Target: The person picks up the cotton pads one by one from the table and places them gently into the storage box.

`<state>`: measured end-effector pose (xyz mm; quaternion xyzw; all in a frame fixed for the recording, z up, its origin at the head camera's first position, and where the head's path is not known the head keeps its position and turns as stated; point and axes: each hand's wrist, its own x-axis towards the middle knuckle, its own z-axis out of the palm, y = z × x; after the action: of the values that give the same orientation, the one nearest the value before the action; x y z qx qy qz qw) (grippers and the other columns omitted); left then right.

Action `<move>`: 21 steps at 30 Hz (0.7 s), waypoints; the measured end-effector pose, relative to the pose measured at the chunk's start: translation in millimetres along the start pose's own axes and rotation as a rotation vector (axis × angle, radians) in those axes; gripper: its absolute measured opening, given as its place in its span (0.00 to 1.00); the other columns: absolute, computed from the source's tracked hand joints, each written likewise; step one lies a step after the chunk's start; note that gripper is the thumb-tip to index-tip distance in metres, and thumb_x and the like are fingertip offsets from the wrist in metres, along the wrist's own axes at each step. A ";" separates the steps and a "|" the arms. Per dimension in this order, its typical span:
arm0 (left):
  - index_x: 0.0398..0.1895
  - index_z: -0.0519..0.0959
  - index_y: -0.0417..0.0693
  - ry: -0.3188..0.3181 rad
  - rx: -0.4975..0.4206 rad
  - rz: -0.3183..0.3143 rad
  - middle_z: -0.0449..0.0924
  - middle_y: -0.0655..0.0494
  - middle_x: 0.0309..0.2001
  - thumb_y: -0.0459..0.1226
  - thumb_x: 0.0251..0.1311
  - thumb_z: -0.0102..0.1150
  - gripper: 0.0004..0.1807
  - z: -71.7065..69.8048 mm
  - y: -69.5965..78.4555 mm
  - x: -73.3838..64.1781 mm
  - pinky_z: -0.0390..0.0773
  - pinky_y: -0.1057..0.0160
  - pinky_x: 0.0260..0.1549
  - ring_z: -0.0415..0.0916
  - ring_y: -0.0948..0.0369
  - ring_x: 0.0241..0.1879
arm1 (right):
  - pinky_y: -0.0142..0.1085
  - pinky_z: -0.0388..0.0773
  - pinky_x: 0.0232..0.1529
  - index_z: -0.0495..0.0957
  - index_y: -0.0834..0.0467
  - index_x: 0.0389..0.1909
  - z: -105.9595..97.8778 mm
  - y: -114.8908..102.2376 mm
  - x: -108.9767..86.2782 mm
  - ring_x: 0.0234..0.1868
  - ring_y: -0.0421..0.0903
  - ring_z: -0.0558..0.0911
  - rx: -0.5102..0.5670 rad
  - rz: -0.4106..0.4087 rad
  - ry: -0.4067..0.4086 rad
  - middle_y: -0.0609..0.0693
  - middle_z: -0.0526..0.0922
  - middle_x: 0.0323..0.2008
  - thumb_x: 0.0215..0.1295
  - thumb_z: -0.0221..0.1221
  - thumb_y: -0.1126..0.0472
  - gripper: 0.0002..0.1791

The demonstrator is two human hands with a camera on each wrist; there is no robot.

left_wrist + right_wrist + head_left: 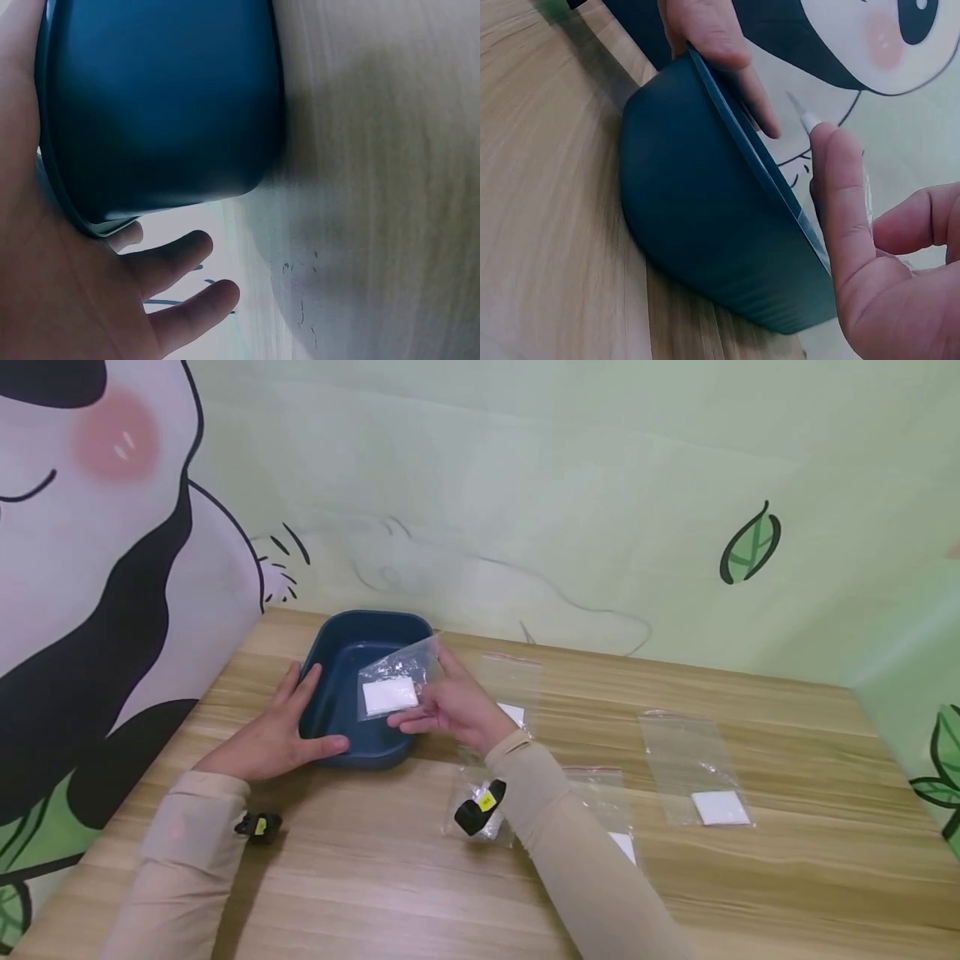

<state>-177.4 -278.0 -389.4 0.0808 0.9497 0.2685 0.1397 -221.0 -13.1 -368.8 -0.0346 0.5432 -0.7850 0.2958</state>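
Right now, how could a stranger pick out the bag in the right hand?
On the wood-grain table, find the dark blue bin. Over it, the right hand holds a clear plastic bag with a white rectangular insert. Similar bags lie on the table; only this one is held up.

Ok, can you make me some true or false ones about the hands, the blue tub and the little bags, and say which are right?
1. The right hand holds a clear bag above the blue tub. True.
2. The tub is upside down. False: it stands with its open side up.
3. The left hand touches the tub. True.
4. The held bag has a red piece inside. False: the flat piece is white.
5. More clear bags lie on the table. True.
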 end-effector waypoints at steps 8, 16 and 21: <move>0.81 0.24 0.54 -0.012 -0.007 -0.005 0.16 0.39 0.78 0.69 0.57 0.61 0.68 -2.0 1.2 -1.1 0.58 0.26 0.60 0.47 0.25 0.70 | 0.43 0.85 0.33 0.40 0.36 0.81 25.1 0.3 12.7 0.33 0.58 0.88 -0.079 0.023 0.024 0.69 0.73 0.56 0.68 0.41 0.79 0.50; 0.80 0.22 0.56 -0.001 -0.027 0.029 0.17 0.38 0.78 0.63 0.60 0.63 0.66 -1.3 1.6 -1.6 0.54 0.26 0.62 0.41 0.26 0.72 | 0.46 0.85 0.32 0.40 0.39 0.82 45.9 6.8 23.0 0.39 0.66 0.87 -0.090 0.006 0.060 0.70 0.74 0.55 0.65 0.41 0.81 0.52; 0.81 0.24 0.54 0.011 -0.020 0.048 0.17 0.37 0.78 0.63 0.60 0.64 0.66 -1.1 0.7 -3.9 0.54 0.28 0.63 0.41 0.27 0.73 | 0.51 0.83 0.41 0.32 0.47 0.82 51.8 6.7 27.3 0.50 0.69 0.82 -0.068 0.144 0.012 0.70 0.80 0.42 0.63 0.39 0.82 0.51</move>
<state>-174.1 -278.8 -387.2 0.1009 0.9454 0.2818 0.1289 -221.1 -71.4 -360.8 -0.0008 0.5726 -0.7430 0.3467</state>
